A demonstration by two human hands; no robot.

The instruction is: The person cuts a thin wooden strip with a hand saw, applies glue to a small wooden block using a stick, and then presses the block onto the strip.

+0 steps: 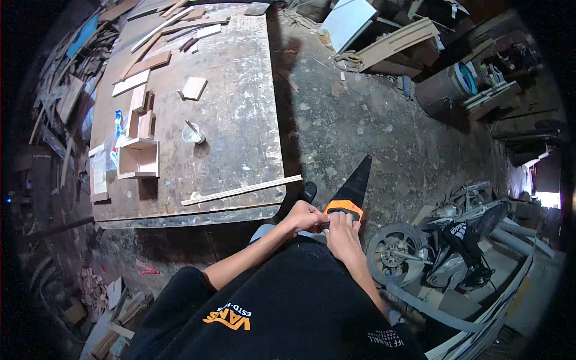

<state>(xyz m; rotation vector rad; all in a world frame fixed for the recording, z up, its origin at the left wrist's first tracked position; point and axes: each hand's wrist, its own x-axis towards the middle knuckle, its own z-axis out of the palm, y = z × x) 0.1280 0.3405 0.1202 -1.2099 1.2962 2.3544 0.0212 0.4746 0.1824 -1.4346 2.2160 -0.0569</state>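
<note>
A hand saw with a dark blade and an orange and black handle is in front of my body, its blade pointing away and up to the right. My right hand is closed over the saw's handle. Close against it, my left hand is also closed, fingers pinched together beside the handle. What the left fingers hold, if anything, is hidden. Left of my hands, a long thin wooden strip lies along the near edge of the worn workbench.
On the bench stand a clear cup with a stick in it, an open wooden box and a small wood square. A motorcycle is at the right. A drum and a leaning board stand farther back.
</note>
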